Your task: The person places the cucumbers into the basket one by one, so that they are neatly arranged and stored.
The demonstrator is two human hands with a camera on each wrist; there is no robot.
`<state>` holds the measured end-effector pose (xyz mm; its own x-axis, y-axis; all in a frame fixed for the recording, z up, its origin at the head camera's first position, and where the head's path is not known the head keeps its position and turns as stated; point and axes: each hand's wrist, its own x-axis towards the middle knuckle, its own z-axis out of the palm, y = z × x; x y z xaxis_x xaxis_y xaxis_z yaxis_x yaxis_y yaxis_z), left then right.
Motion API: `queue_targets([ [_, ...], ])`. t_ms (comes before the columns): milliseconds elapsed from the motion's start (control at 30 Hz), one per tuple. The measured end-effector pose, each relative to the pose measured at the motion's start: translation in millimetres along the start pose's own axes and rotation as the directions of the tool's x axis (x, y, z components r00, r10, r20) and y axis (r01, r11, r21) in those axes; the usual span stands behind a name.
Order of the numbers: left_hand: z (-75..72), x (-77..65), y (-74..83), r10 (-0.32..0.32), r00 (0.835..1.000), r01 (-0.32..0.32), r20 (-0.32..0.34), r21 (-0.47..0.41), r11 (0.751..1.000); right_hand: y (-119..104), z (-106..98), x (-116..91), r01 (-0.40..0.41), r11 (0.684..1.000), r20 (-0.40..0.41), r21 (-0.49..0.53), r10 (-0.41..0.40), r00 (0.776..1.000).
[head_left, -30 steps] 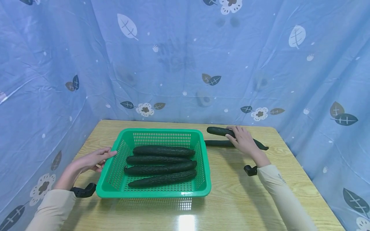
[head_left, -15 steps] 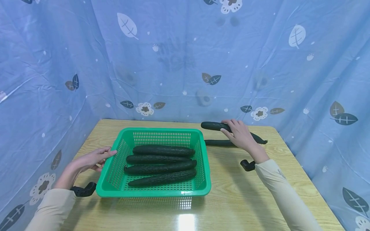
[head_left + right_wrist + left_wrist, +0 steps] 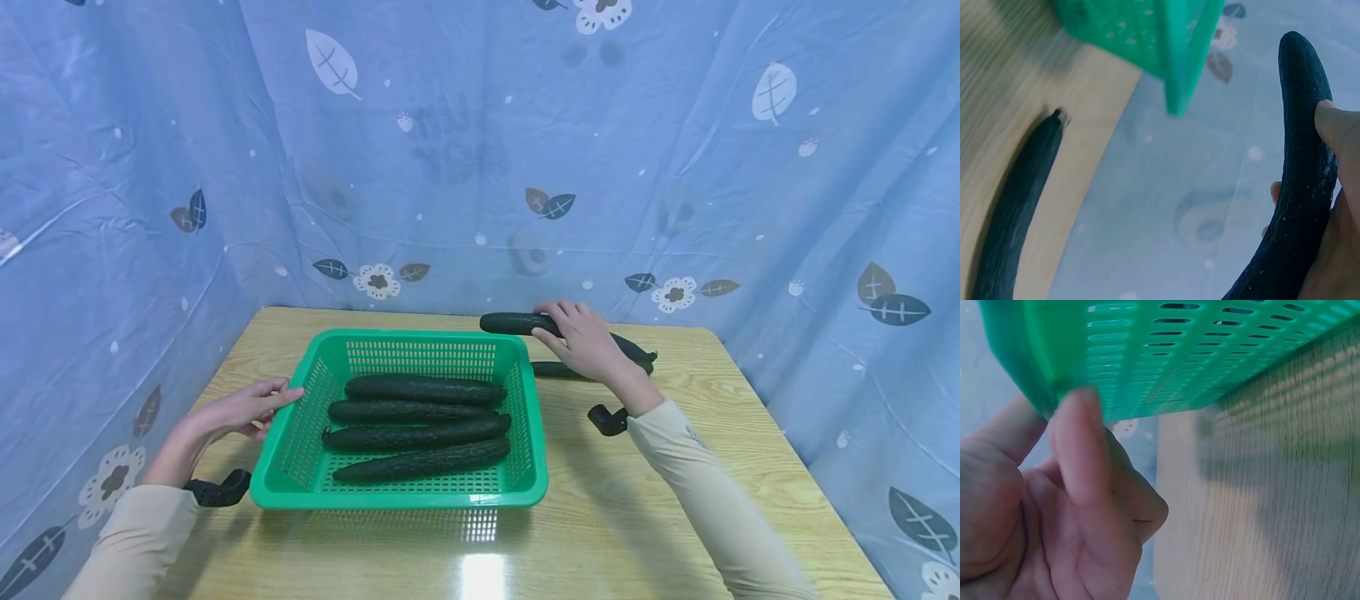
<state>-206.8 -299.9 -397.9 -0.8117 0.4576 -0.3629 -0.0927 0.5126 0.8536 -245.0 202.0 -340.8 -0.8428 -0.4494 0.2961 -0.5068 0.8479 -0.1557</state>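
Observation:
My right hand [image 3: 588,340] grips a dark green cucumber [image 3: 517,323] around its middle, raised above the table; its left end reaches over the far right corner of a green plastic basket [image 3: 397,502]. In the right wrist view the thumb and fingers wrap the cucumber [image 3: 1304,156]. Another cucumber [image 3: 558,370] lies on the table below, partly hidden by the hand. Several cucumbers [image 3: 420,439] lie side by side in the basket. My left hand [image 3: 240,410] pinches the basket's left rim, with the thumb on top; in the left wrist view, fingers [image 3: 1079,450] press the basket's wall.
A wooden table [image 3: 585,517] carries everything. Blue patterned curtains [image 3: 480,167] stand close behind it and along both sides. A black wrist device [image 3: 607,419] sits under the right wrist, and another [image 3: 221,488] under the left, close to the basket's near left corner.
My right hand has moved left and slightly up with the cucumber, from right of the basket to over its far right corner. The left hand and the basket have stayed in place.

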Motion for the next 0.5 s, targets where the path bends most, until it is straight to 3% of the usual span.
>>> queue_targets([
  [500, -2.7, 0.0, 3.4, -0.018, 1.000, 0.018, 0.002, 0.054, 0.998, -62.4, 14.5, 26.5, 0.081, 0.996, 0.053, 0.021, -0.082, 0.995],
])
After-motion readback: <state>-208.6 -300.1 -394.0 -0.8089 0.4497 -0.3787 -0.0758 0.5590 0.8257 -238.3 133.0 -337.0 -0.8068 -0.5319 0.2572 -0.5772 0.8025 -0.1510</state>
